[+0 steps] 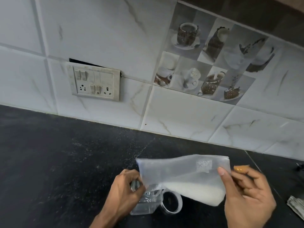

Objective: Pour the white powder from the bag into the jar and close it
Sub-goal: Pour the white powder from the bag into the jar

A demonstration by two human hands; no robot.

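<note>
A clear plastic bag (pixel 181 173) with white powder (pixel 195 192) pooled in its lower part is held tilted over a clear square jar (pixel 144 207) on the black counter. My left hand (pixel 125 190) grips the jar's neck together with the bag's lower left corner at the jar's mouth. My right hand (pixel 246 195) pinches the bag's right end and holds it raised. A clear round lid (pixel 171 204) lies on the counter just right of the jar, under the bag.
The black stone counter (pixel 57 162) stretches left and back to a white tiled wall with a switch and socket plate (pixel 95 83). A small orange-brown object (pixel 241 168) lies behind my right hand. A folded cloth (pixel 296 204) sits at the right edge.
</note>
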